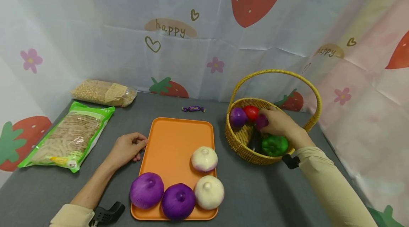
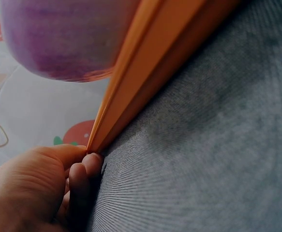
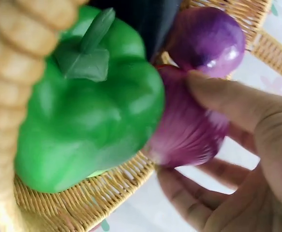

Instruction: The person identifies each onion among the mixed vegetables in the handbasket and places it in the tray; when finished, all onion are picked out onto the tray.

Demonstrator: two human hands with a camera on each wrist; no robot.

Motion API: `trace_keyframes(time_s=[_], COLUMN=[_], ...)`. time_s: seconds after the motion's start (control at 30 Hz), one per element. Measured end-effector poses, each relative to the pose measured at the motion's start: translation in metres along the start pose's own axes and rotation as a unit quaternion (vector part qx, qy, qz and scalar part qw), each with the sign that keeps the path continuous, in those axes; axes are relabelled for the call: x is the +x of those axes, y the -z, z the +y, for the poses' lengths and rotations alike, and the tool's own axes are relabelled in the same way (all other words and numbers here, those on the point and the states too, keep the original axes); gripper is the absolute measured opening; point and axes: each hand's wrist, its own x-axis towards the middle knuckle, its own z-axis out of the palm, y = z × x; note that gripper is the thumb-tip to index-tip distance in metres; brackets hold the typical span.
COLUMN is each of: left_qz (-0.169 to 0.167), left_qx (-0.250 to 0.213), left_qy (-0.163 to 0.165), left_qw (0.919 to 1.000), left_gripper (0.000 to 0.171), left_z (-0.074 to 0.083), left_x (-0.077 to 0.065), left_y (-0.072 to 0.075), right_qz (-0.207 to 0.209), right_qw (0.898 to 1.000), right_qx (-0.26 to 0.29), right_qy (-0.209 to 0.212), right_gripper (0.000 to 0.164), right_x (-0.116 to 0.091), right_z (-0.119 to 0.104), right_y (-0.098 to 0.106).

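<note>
Left to right, with the orange tray (image 1: 175,141) as landmark. Well left of the tray lies a green-edged bag (image 1: 68,136); beyond its far-left corner, a clear bag of grains (image 1: 92,90). At its left edge, the left hand (image 1: 127,149) pinches the rim between thumb and curled fingers. On the tray, a purple bulb (image 1: 147,190) occupies the near-left corner, another purple bulb (image 1: 178,201) the near edge, and two white bulbs, one nearer (image 1: 209,192) and one farther (image 1: 204,158), the right side. A wrapped candy (image 1: 193,109) lies beyond the far edge.

Right of the tray stands the wicker basket (image 1: 238,147), where the right hand (image 1: 278,122) pinches a maroon onion (image 3: 191,123), thumb on one side, fingers on the other. The onion sits beside a green pepper (image 3: 97,111) and a second onion (image 3: 208,38). It is nearly round, without a clear long axis; its skin lines converge on a pale end pointing lower left in the right wrist view.

The step in hand appears to be grasping this onion; the next move would call for a firm pinch and clearance from pepper and handle (image 1: 274,71).
</note>
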Motion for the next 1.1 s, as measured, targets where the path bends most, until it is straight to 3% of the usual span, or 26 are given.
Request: trace_keyframes(time_s=[0.2,0.37,0.63,0.93,1.1], left_qz=[-0.002,-0.005,-0.007,-0.004,-0.005], left_qx=[0.000,0.000,0.001,0.006,0.001], left_qy=[-0.003,-0.003,0.004,0.003,0.004], left_qw=[1.0000,1.0000,1.0000,1.0000,1.0000], left_gripper=[0.025,0.026,0.025,0.023,0.025], left_z=[0.002,0.004,0.002,0.000,0.001], left_x=[0.001,0.001,0.001,0.001,-0.001], left_y=[0.003,0.004,-0.001,-0.003,-0.001], right_qz=[0.043,0.065,0.131,0.125,0.130], right_qw=[0.997,0.995,0.985,0.977,0.967], right_qx=[0.066,0.077,0.087,0.073,0.055], right_qy=[-0.011,-0.014,0.069,0.158,0.213], right_gripper=[0.063,0.070,0.061,0.061,0.058], right_x=[-0.008,-0.018,-0.025,-0.023,-0.019], right_z=[-0.003,-0.024,-0.073,-0.129,-0.153], right_y=[0.004,0.004,0.000,-0.014,-0.022])
